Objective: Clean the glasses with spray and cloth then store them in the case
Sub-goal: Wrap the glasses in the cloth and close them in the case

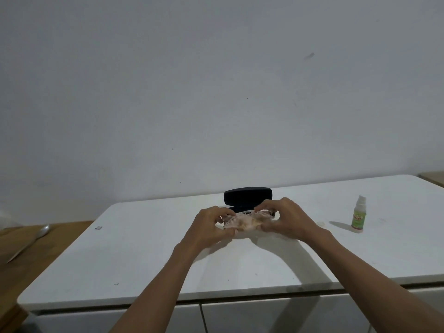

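Both hands hold a pair of clear-framed glasses (242, 221) just above the white table (144, 255). My left hand (211, 227) grips the left end and my right hand (283, 219) grips the right end, fingers pinched on the frame. Right behind the glasses stands a black glasses case (247, 195), open with its lid up. A small spray bottle (359, 213) with a green label and white nozzle stands upright to the right, apart from my hands. Its small clear cap (320, 223) lies on the table beside it. No cloth is visible.
A wooden surface (28, 251) lies left of the table with a metal spoon (44, 230) and a long blade on it. A plain white wall rises behind. A small pale scrap (98, 227) lies at the table's left edge.
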`<state>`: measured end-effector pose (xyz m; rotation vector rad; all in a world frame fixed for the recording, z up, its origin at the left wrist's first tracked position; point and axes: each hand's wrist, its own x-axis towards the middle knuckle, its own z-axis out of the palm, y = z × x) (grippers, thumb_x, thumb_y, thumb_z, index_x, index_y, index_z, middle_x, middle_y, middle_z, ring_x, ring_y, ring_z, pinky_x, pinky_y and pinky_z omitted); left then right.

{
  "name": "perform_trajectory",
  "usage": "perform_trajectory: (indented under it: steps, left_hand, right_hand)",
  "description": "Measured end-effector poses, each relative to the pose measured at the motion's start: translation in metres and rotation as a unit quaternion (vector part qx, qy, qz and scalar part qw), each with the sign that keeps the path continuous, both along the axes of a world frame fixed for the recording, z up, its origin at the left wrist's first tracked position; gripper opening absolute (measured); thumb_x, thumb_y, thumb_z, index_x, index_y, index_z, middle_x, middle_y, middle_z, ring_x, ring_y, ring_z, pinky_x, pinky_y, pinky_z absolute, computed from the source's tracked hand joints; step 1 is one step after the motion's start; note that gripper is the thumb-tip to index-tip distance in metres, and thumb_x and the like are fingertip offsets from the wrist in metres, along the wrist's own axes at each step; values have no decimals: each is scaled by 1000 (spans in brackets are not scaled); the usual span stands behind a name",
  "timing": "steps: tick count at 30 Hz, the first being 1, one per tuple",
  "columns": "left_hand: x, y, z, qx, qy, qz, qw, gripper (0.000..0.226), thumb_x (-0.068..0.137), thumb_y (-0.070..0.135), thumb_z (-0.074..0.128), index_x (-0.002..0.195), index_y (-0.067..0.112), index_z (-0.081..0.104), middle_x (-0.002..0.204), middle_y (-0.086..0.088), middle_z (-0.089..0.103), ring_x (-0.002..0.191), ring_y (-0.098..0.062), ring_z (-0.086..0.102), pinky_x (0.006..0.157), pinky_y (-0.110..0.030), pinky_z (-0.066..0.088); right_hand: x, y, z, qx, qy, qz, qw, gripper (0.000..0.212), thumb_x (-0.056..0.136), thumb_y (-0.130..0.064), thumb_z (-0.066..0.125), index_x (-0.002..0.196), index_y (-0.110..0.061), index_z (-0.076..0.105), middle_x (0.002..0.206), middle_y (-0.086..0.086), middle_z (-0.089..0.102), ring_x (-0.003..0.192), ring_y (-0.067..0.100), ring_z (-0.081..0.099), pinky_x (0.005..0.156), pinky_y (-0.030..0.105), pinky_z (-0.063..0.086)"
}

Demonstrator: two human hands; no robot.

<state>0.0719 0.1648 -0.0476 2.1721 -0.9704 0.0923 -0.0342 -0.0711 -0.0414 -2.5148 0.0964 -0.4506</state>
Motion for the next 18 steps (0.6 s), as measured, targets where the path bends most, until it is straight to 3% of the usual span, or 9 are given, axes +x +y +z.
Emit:
perform_trajectory:
  steps: [5,12,18]
  left_hand:
    - [26,-20,7,12,-2,9,1000,43,61,44,80,103,47,69,97,16,67,87,-4,61,82,-30,53]
    - [51,-40,-1,-5,25,6,1000,45,61,39,81,104,43,70,99,10,65,82,-14,60,76,-30,53]
    - [55,-42,-5,-36,76,7,996,41,68,16,86,103,32,72,103,2,64,73,-9,52,62,-7,43]
  right_hand:
    - [28,-13,2,-1,-3,-15,1000,50,64,-57,72,113,-47,67,98,-7,73,96,13,60,80,38,55]
    - [54,-24,-5,25,6,-15,1000,40,74,-31,80,112,-34,69,98,-10,71,82,6,60,63,19,43]
    - [64,-26,-9,48,20,-13,999,40,70,-23,84,106,-30,69,93,-12,64,78,-5,55,59,16,36]
